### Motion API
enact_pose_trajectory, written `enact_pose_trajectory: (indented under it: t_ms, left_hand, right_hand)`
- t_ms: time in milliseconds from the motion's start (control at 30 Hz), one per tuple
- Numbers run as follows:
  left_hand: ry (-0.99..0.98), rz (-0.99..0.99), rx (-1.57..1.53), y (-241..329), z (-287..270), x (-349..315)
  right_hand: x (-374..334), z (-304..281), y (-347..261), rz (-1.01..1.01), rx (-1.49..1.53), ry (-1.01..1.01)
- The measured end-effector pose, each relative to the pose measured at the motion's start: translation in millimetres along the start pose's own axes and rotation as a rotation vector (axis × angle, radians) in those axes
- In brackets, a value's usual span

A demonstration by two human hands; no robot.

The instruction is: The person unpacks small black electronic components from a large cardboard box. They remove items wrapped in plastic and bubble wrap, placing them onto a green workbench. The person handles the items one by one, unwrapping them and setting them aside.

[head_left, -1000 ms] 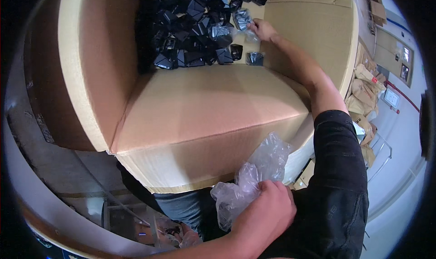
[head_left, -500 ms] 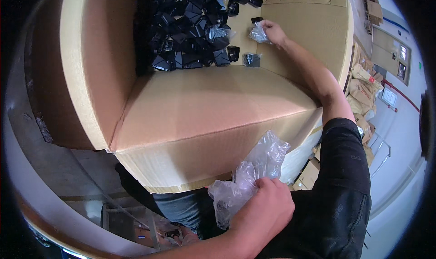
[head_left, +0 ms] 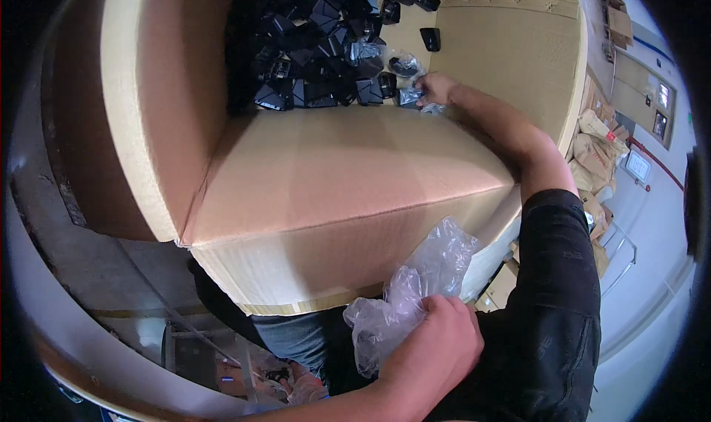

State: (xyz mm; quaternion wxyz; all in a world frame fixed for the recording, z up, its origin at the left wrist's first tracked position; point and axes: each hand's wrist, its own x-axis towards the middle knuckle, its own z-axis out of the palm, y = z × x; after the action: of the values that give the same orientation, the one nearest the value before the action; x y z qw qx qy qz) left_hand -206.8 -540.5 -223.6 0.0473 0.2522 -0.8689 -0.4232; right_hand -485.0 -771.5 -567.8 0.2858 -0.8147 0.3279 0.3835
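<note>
My left hand is closed around several crumpled clear plastic bags, in front of the large cardboard box. Inside the box, my right hand pinches the edge of a small black part in clear plastic wrap; its fingertips are partly hidden. Just beyond it lies another black part in a clear bag. A bare black part rests farther back on the box floor. Many loose black plastic parts are heaped to the left, with one bagged piece among them.
The cardboard box has a near flap sloping inward and a tall left wall. Brown sacks and cartons stand at the right beside a white wall. A metal ladder-like frame is at lower left.
My right hand has come down and nearer, from beside the bare black part to the wrapped part. A bagged part now lies where none showed before. My left hand has barely moved.
</note>
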Motion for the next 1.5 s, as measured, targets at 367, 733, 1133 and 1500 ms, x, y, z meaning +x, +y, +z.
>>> enact_pose_trajectory:
  t_ms: [367,733,1133,1500]
  left_hand:
    - [-0.037,-0.035,-0.061,7.7,-4.4,-0.5]
    - [0.127,-0.013,-0.023,10.4,9.0,-4.4]
    - [-0.138,-0.004,-0.080,12.0,1.2,5.3]
    - [-0.238,-0.029,-0.154,12.8,4.6,9.1]
  right_hand:
    - [-41.1,-45.4,-21.7,0.062,0.173,0.191]
    - [-48.4,-78.5,-17.8,0.362,0.400,0.319]
    - [-24.7,-97.1,-20.2,0.116,0.262,0.454]
    - [45.3,-93.9,-77.1,0.384,0.126,-0.161]
